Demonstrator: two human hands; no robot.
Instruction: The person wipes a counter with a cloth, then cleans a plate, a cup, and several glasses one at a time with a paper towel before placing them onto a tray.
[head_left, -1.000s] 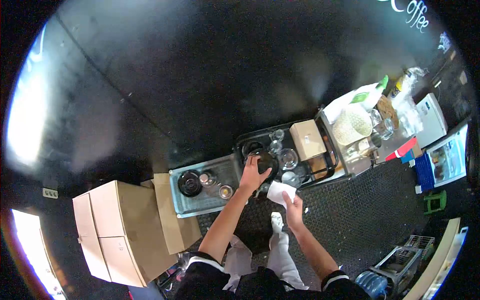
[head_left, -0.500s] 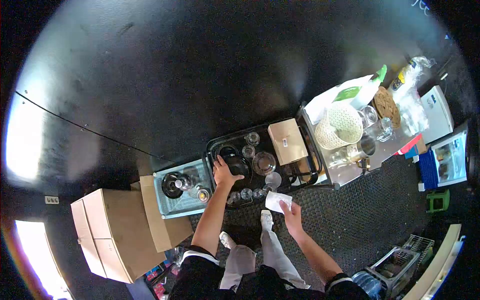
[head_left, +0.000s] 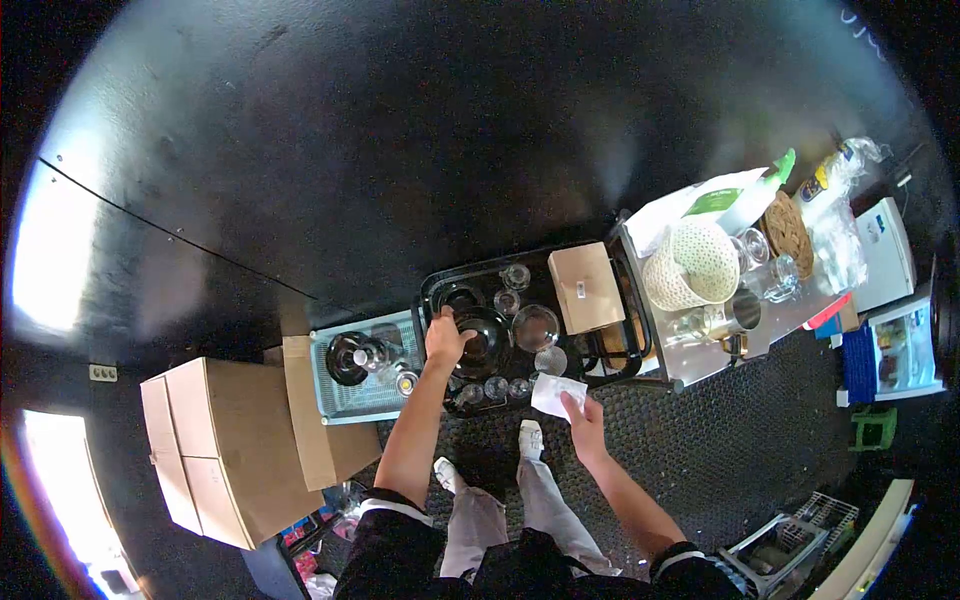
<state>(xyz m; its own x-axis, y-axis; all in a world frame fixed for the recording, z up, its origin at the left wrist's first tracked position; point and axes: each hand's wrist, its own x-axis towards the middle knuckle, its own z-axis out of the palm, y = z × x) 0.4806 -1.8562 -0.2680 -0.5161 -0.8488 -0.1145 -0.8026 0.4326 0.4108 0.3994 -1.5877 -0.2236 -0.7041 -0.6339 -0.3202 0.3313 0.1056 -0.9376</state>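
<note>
My left hand [head_left: 446, 340] is at the left rim of a dark, shiny bowl [head_left: 484, 348], with its fingers closed on the edge. The bowl sits on a black cart tray [head_left: 500, 268]. Behind the hand lies another dark round dish [head_left: 461, 297]. Pinched in my right hand [head_left: 588, 424], in front of the tray, is a crumpled white paper napkin [head_left: 557, 396]. Near the bowl stand a clear glass bowl [head_left: 535, 328], a small glass [head_left: 516, 277] and several small glasses along the front edge.
A cardboard box [head_left: 585, 288] stands on the tray's right side. To the left, a pale blue crate [head_left: 335, 412] holds dark dishes and glassware beside a large carton [head_left: 235, 450]. On the right, a metal table [head_left: 690, 365] carries a woven basket [head_left: 692, 265] and jars.
My left hand has gone from spread over the dark bowl to closed on its left rim. My right hand keeps the napkin at about the same place. The view has shifted slightly.
</note>
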